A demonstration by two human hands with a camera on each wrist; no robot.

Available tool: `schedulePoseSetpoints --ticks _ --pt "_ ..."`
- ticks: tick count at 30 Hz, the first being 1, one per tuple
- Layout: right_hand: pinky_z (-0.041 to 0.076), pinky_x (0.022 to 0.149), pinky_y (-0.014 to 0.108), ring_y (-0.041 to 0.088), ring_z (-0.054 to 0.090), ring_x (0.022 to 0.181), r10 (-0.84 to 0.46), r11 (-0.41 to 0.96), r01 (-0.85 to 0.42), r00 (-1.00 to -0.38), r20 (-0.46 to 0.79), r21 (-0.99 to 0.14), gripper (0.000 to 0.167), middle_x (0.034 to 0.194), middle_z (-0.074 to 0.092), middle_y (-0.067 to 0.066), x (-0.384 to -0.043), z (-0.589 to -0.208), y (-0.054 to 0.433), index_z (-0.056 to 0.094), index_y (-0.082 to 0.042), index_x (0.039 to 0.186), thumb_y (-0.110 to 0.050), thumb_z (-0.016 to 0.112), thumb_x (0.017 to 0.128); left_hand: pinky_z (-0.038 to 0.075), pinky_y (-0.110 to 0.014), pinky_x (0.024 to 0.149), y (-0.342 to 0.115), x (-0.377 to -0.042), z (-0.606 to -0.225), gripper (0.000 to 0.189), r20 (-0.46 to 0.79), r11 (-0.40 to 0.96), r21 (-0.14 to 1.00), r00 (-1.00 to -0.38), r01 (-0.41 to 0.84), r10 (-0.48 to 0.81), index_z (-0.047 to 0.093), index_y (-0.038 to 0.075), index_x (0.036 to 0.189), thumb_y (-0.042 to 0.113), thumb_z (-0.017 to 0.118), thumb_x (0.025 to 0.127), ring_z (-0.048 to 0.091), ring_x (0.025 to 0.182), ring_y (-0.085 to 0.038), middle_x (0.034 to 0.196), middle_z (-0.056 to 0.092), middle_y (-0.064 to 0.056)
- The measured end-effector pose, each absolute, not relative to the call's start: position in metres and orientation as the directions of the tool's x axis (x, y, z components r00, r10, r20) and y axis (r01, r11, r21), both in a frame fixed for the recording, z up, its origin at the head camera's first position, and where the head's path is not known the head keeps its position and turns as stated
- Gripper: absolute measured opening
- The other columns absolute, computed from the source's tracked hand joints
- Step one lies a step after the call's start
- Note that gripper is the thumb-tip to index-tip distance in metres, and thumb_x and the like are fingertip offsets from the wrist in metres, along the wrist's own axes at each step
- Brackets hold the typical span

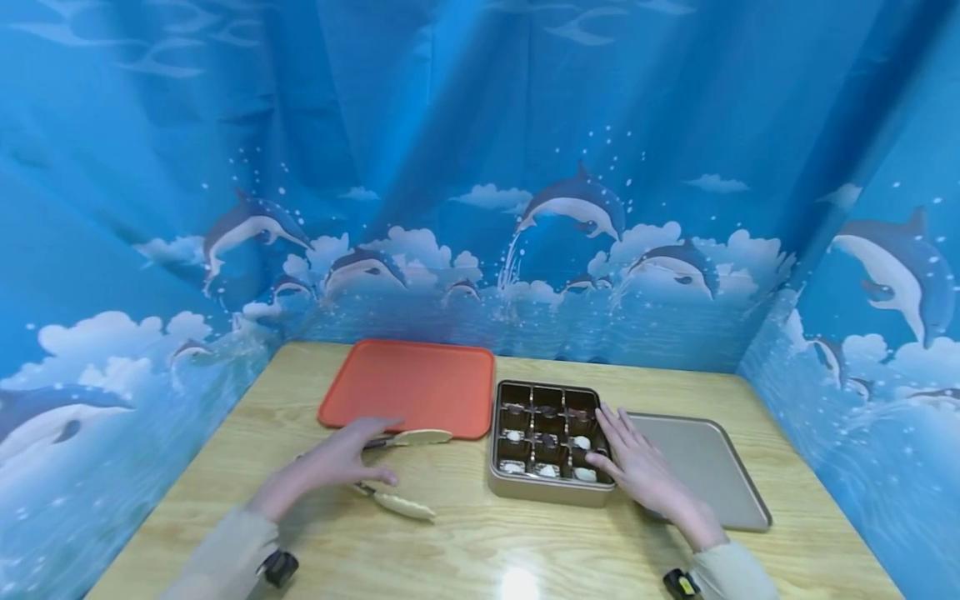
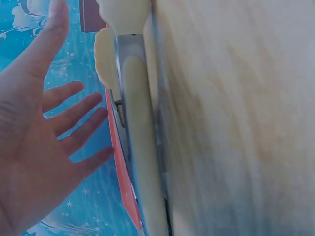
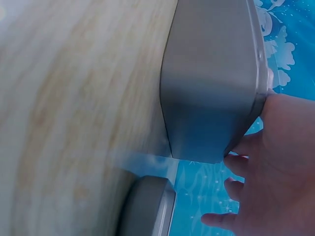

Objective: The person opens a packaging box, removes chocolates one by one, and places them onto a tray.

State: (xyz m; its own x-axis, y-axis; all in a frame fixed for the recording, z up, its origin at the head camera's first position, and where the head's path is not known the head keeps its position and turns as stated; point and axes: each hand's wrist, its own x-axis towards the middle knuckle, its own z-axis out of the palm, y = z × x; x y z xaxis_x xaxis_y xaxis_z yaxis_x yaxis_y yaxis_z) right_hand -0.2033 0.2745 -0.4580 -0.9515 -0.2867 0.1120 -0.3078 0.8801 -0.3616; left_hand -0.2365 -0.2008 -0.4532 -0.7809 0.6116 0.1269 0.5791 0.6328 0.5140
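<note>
A pair of tongs [image 1: 412, 437] with cream scalloped tips lies spread on the table. Over its handle end is my left hand [image 1: 348, 454], thumb and fingers spread apart; the left wrist view shows the fingers extended beside the tongs [image 2: 140, 142], not wrapped round them. To the right stands a metal tin [image 1: 551, 492] with a brown divided insert holding several dark and white chocolates. My right hand [image 1: 637, 467] rests at the tin's right side, fingers straight along it and thumb over the rim. In the right wrist view the fingers touch the outer wall of the tin [image 3: 211, 83].
An orange-red tray [image 1: 420, 383] lies at the back left, beside the tin. The tin's flat lid [image 1: 697, 458] is on the table to the right, partly behind my right forearm. A blue dolphin-printed curtain [image 1: 450, 167] borders the wooden table [image 1: 465, 550] on the back and sides.
</note>
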Motion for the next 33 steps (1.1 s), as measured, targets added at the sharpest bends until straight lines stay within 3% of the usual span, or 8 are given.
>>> schedulePoseSetpoints --ticks 5,15,20,24,33 --pt "0.017 0.112 0.073 0.046 0.01 0.152 -0.289 0.883 -0.31 -0.951 0.11 -0.352 0.08 0.168 0.012 0.017 -0.203 -0.457 0.275 0.022 -0.002 0.16 -0.051 0.05 0.103 0.039 -0.065 0.105 -0.204 -0.231 -0.456 0.108 0.082 0.652 0.497 -0.779 0.573 0.622 0.043 -0.005 0.149 0.055 0.086 0.07 0.048 0.131 -0.05 0.144 0.051 -0.028" --pt "0.019 0.112 0.072 0.045 0.011 0.152 -0.299 0.883 -0.319 -0.948 0.111 -0.344 0.08 0.168 0.014 0.017 -0.203 -0.456 0.274 0.022 -0.001 0.16 -0.05 0.05 0.103 0.044 -0.062 0.101 -0.203 -0.231 -0.467 0.128 0.041 0.686 0.459 -0.785 0.564 0.618 0.036 -0.003 0.153 0.056 0.093 0.055 0.051 0.125 -0.043 0.137 0.051 -0.021" --pt "0.019 0.112 0.072 0.045 0.011 0.152 -0.291 0.886 -0.312 -0.95 0.11 -0.344 0.08 0.168 0.012 0.016 -0.204 -0.457 0.275 0.021 -0.001 0.16 -0.051 0.049 0.104 0.031 -0.069 0.109 -0.201 -0.23 -0.466 0.133 -0.018 0.706 0.463 -0.79 0.536 0.612 0.027 -0.003 0.156 0.056 0.093 0.057 0.036 0.138 -0.056 0.151 0.038 -0.033" --pt "0.019 0.111 0.072 0.045 0.012 0.152 -0.289 0.886 -0.309 -0.951 0.111 -0.344 0.081 0.168 0.012 0.016 -0.203 -0.458 0.276 0.021 -0.002 0.161 -0.052 0.048 0.103 0.023 -0.07 0.112 -0.198 -0.23 -0.464 0.134 -0.059 0.727 0.464 -0.801 0.506 0.595 0.023 -0.002 0.158 0.057 0.092 0.06 0.025 0.142 -0.06 0.156 0.03 -0.035" --pt "0.018 0.114 0.069 0.045 0.011 0.152 -0.297 0.879 -0.32 -0.948 0.12 -0.353 0.079 0.168 0.012 0.017 -0.203 -0.458 0.276 0.022 -0.002 0.16 -0.051 0.048 0.104 0.037 -0.063 0.108 -0.194 -0.232 -0.462 0.121 0.042 0.692 0.529 -0.83 0.491 0.557 0.038 -0.001 0.153 0.06 0.091 0.062 0.044 0.136 -0.046 0.147 0.049 -0.024"
